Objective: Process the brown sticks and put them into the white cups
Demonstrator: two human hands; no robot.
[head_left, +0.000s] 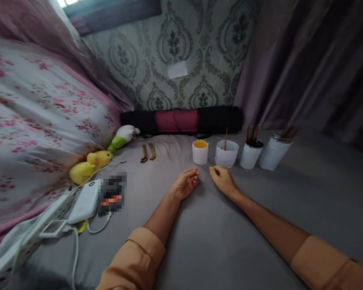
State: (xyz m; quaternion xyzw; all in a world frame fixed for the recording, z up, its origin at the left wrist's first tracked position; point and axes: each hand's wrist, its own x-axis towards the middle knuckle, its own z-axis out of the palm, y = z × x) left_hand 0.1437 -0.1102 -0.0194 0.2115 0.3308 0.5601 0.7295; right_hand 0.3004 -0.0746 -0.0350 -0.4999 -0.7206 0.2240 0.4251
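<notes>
My left hand (186,184) rests on the grey sheet with its fingers loosely curled and the thumb side up; nothing shows in it. To its right is my right hand (224,181), with thumb and index finger closed into a small loop and no object visible there. Just beyond the hands stands a white-wrapped cup (200,154) with yellow-orange inside. Beside it is a wider white cup (226,157) holding a thin upright stick (226,139). My right hand is close to this cup's base. The hands are apart from each other.
Further right stand a white container with a dark rim (250,156) and a tilted white jar (274,155), both holding brown sticks. Two brown bundles (148,152) lie at left. A power bank (85,201), power strip (33,237), cables and plush toys (82,172) line the left side.
</notes>
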